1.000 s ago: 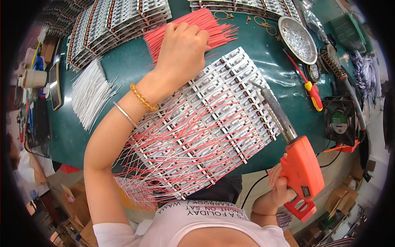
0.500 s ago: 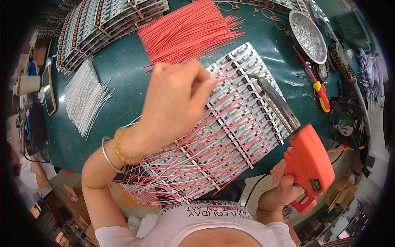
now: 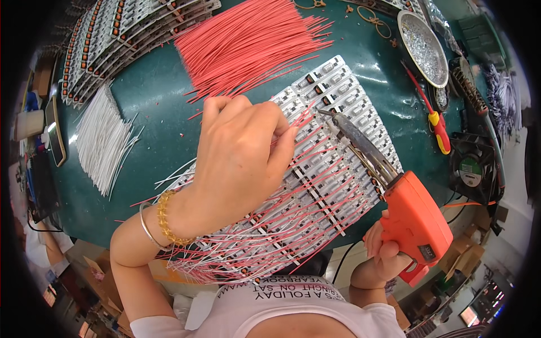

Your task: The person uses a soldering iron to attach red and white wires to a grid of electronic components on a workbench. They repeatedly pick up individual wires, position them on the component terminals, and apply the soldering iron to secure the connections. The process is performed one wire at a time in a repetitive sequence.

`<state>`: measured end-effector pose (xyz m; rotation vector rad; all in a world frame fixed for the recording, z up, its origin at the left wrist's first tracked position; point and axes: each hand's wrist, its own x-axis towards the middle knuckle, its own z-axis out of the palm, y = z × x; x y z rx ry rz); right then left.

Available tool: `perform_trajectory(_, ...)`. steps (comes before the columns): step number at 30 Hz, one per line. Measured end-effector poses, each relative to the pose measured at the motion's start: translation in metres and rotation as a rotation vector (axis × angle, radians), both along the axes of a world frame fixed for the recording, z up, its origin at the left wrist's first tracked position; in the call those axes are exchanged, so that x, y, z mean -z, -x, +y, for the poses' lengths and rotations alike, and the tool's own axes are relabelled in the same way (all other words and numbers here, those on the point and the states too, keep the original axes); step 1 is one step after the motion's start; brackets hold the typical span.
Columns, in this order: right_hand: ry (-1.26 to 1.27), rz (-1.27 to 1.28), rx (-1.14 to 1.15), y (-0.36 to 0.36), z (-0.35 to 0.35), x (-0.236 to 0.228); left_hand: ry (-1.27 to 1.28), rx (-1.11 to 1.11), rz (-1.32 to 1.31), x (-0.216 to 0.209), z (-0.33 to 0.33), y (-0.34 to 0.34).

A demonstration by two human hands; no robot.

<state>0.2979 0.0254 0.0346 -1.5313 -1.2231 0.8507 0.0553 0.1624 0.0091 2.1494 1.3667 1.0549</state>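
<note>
My left hand [image 3: 239, 152] is closed in a pinch over a panel of small circuit boards [image 3: 350, 104]. Between its fingertips is a thin red wire [image 3: 305, 115], whose far end reaches the boards. In my right hand [image 3: 383, 253] is a red soldering gun [image 3: 420, 217], gripped by its handle. The dark tip [image 3: 327, 112] of the gun is over the panel, close to the wire's end; whether it touches cannot be made out. Many red and white wires trail from the panel's nearer rows toward my body. My left hand hides part of the panel.
Beyond the panel lies a pile of red wires [image 3: 248, 45], with white wires [image 3: 104, 138] at the left. Stacked board panels [image 3: 127, 36] stand far left. On the right are an oval metal dish [image 3: 422, 48], a screwdriver [image 3: 439, 132] and a small black fan [image 3: 470, 166].
The soldering gun and its tip have moved slightly left, toward the wire end. My left hand has shifted a little down and still pinches the wire. The view has shifted slightly.
</note>
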Motion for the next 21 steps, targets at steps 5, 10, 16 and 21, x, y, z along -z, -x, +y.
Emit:
perform_trajectory(5, 0.058, -0.316, -0.021, -0.024, -0.019, 0.014, -0.006, 0.004, 0.006, 0.000, 0.000, 0.001)
perform_trajectory(10, -0.073, -0.241, -0.075, -0.014, -0.009, 0.004, -0.019, 0.002, -0.005, 0.001, 0.000, -0.001)
perform_trajectory(16, -0.095, -0.026, -0.041, 0.008, 0.006, -0.009, -0.018, -0.001, 0.001, 0.002, 0.000, -0.001)
perform_trajectory(21, -0.081, 0.039, -0.080, 0.003, 0.011, -0.007, -0.031, -0.010, -0.007, 0.003, 0.001, 0.000)
